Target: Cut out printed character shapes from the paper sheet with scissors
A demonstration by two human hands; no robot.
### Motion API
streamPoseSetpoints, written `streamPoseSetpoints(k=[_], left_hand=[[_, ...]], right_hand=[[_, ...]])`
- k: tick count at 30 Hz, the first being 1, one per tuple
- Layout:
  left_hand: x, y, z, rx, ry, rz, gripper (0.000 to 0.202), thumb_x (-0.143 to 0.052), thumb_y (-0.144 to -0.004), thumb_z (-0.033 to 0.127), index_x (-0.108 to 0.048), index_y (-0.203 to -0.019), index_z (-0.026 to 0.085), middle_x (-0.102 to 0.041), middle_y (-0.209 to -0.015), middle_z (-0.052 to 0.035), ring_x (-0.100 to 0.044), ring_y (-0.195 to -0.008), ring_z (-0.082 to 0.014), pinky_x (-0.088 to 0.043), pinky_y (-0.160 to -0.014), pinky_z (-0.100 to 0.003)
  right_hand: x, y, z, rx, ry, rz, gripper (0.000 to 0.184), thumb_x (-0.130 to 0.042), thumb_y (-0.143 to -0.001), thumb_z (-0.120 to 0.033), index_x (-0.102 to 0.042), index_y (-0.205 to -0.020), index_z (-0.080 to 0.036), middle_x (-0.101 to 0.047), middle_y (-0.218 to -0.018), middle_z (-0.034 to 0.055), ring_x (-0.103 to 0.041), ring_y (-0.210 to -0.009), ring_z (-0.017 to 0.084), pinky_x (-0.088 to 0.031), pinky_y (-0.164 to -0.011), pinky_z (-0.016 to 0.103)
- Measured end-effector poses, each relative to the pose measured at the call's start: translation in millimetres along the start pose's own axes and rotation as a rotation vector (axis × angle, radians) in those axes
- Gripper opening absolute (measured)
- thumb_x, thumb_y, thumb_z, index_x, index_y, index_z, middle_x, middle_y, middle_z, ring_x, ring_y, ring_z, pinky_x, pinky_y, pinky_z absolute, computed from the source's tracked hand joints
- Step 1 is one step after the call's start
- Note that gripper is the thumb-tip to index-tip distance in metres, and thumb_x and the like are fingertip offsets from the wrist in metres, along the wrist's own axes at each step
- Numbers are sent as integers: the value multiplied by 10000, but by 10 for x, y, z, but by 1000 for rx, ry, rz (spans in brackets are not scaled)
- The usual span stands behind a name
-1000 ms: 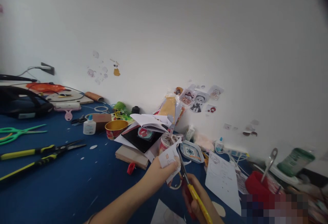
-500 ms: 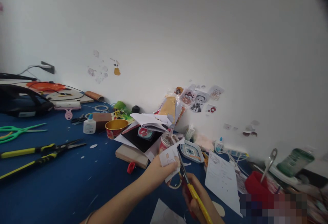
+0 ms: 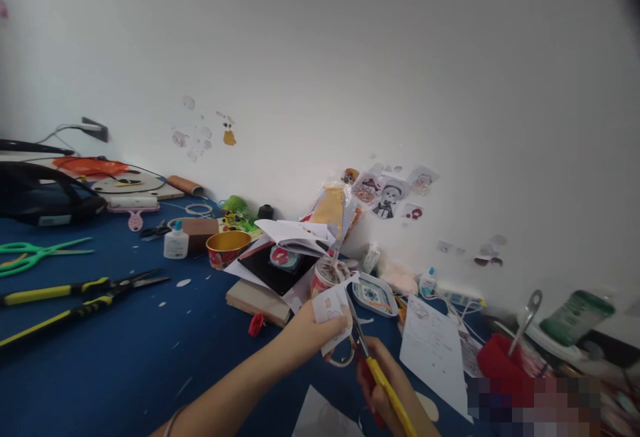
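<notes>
My left hand [image 3: 313, 330] pinches a small white paper piece [image 3: 331, 310] with faint printed drawings, held up over the blue table [image 3: 125, 350]. My right hand [image 3: 387, 390] is closed round the yellow and red handles of a pair of scissors [image 3: 370, 364]. The scissor blades point up and away, lying against the right edge of the paper piece. Both hands sit at the lower middle of the view, close together.
Yellow-handled shears [image 3: 85, 297] and green scissors [image 3: 35, 254] lie at the left. A glue bottle [image 3: 176, 242], a gold bowl [image 3: 227, 248], a stack of books and papers [image 3: 280, 257], a white sheet [image 3: 433, 350] and a red cup [image 3: 500, 360] crowd the back and right, against a white wall with stickers [image 3: 390, 190].
Both hands have stayed almost in place with the paper and scissors. The view has shifted only slightly.
</notes>
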State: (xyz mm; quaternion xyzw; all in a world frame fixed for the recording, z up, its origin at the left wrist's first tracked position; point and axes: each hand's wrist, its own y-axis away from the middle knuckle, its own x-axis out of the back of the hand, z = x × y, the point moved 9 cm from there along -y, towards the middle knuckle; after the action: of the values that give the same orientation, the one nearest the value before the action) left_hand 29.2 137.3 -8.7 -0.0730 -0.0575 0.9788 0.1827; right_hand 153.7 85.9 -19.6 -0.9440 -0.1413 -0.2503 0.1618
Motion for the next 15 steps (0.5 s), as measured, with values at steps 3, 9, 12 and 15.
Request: streamPoseSetpoints(k=[3,9,12,15], left_hand=[[-4,7,-10,5,-4,-11,124,-553,-670,278,-518,-723,170,-493,-450,76,-415,-315,-63,-358,-330,-183],[-18,13,-25,-10,-22,-48,97,-543,-700,262,-526,-699,166,-479,-433,71,-410,-316,-65,-346,-322,-177],[-40,16,-6,-23,-9,-77,102,-546,-705,265,-527,-687,166,-482,-439,69,-414,-321,-65,-350,-322,-173],[-43,17,9,-21,13,-85,108,-556,-697,270,-523,-696,168,-485,-445,71,-415,-320,-65,-357,-326,-177]], right_hand=[[9,11,-1,-1,9,-1,259,-516,-875,-294,-543,-1114,-199,-572,-1154,60,-592,-942,191,-511,-786,389],[9,22,-10,-6,12,-10,260,-519,-874,-291,-541,-1115,-196,-575,-1146,60,-595,-933,188,-513,-779,387],[14,15,-16,-9,11,-12,251,-513,-876,-298,-548,-1105,-202,-578,-1143,58,-595,-927,187,-517,-771,381],[20,15,-25,-14,7,-15,253,-515,-875,-298,-548,-1104,-198,-580,-1137,56,-597,-923,188,-519,-767,380]])
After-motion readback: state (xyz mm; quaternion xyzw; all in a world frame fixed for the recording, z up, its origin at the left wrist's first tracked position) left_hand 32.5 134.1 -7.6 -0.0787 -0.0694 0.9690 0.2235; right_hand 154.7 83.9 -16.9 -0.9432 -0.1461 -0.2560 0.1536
